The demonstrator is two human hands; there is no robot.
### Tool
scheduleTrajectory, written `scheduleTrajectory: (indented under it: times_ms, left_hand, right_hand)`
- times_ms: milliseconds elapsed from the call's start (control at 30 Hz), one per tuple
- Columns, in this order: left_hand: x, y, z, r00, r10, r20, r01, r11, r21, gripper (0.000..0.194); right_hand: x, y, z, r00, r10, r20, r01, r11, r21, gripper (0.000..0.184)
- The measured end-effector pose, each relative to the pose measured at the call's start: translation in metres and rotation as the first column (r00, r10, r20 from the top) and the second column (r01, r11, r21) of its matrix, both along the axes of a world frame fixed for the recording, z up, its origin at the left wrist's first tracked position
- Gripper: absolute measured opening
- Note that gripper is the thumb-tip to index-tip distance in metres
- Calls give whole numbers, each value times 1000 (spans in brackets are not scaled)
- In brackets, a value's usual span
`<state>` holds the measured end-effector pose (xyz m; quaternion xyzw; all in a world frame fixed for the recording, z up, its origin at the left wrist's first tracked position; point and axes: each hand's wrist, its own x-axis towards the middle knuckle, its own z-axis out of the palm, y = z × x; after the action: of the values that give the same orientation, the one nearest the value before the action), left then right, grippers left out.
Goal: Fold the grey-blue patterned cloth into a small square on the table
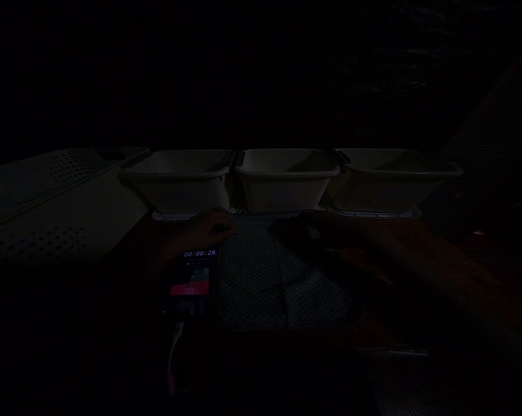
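The textured, dark cloth point(254, 277) lies spread out on the reddish-brown surface point(403, 254), creased near its middle.

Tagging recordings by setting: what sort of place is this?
Likely a dimly lit tabletop workspace, though whether at home or in a workshop, I cannot tell. Three pale bins stand in a row behind a textured cloth, with a lit phone-like screen beside it.

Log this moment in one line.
left hand: by cloth, grip unclear | right hand: over cloth, grip unclear | three bins: beyond | lit phone: beside cloth
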<state>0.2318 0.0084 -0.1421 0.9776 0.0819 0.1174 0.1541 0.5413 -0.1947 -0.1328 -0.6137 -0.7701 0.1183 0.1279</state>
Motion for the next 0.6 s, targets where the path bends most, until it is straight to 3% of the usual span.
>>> scheduleTrajectory:
  times_ms: [167, 300, 500, 600]
  left_hand:
    - [1, -4, 2, 1000, -15, 18, 16, 1000, -7, 23]
    - [2, -19, 5, 999, -21, 36, 21, 1000, -1, 25]
    - [1, -39, 4, 994, 83, -66, -81, 996, 36, 50]
    - [1, -44, 5, 980, 143, -140, -135, 989, 67, 57]
  right_hand:
    - [-29, -5, 17, 996, -55, 74, 54, 998, 8, 44]
    - [-61, -7, 26, 981, -158, 114, 162, 986, -27, 25]
    - [-75, -5, 17, 992, 83, 98, -85, 996, 18, 34]
    - [-74, -6, 16, 991, 82, 109, -82, 997, -2, 41]
